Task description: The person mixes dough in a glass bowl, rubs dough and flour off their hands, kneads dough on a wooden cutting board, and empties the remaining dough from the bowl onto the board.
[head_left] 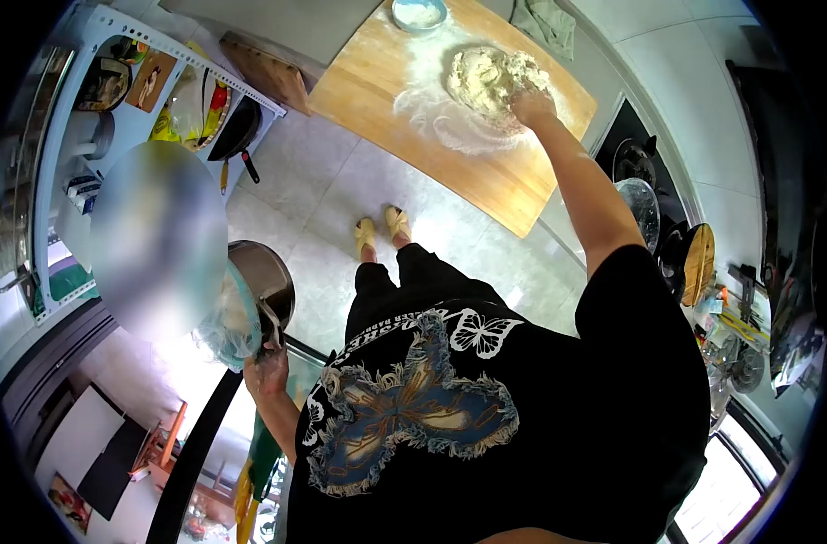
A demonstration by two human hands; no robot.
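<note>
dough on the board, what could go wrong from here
1. Only the right hand presses the dough, so the floured wooden board might slide.
2. The left hand holds the pot by its handle out over the floor; it could tip or drop.

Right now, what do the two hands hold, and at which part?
One hand grips a metal pot by its handle. The other hand presses on the dough on the wooden board; it encloses nothing.
</note>
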